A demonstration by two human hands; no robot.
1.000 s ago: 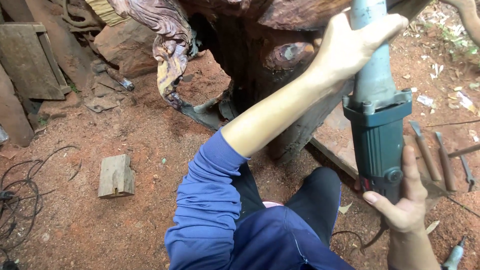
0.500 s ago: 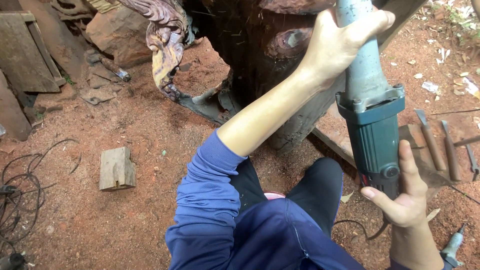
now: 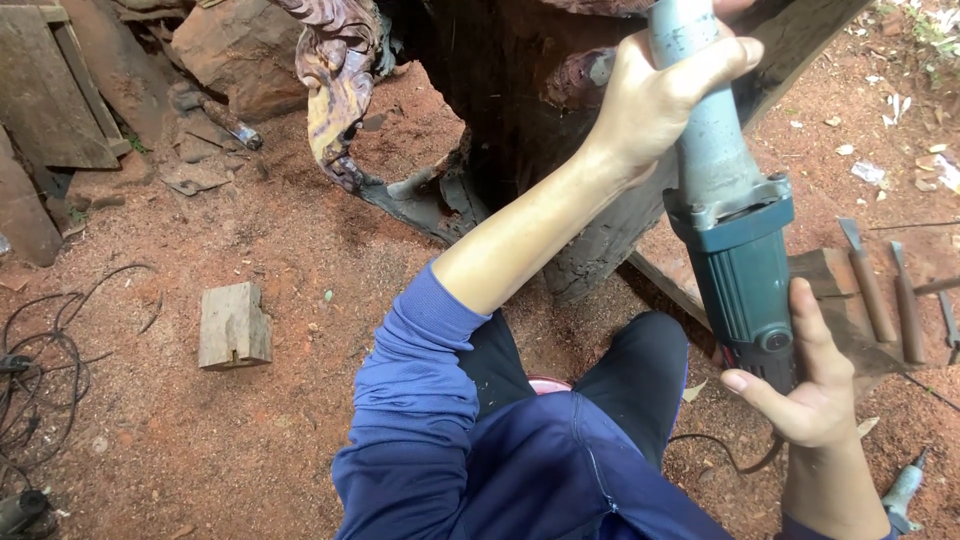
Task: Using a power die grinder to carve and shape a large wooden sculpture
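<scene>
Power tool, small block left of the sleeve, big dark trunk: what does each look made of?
Power tool: pale grey neck looks like cast metal, matte and scuffed; teal rear body looks like moulded plastic. Left hand grips the neck, right hand the rear. Small block: raw, pale sawn wood. Trunk: dark carved wood, slightly glossy.

Red dirt ground [image 3: 300, 440], sawdust-strewn: small wooden block [image 3: 233, 326], black cables [image 3: 40, 370] at left, chisels [image 3: 880, 290] at right, scattered wood chips [image 3: 900, 130].
</scene>
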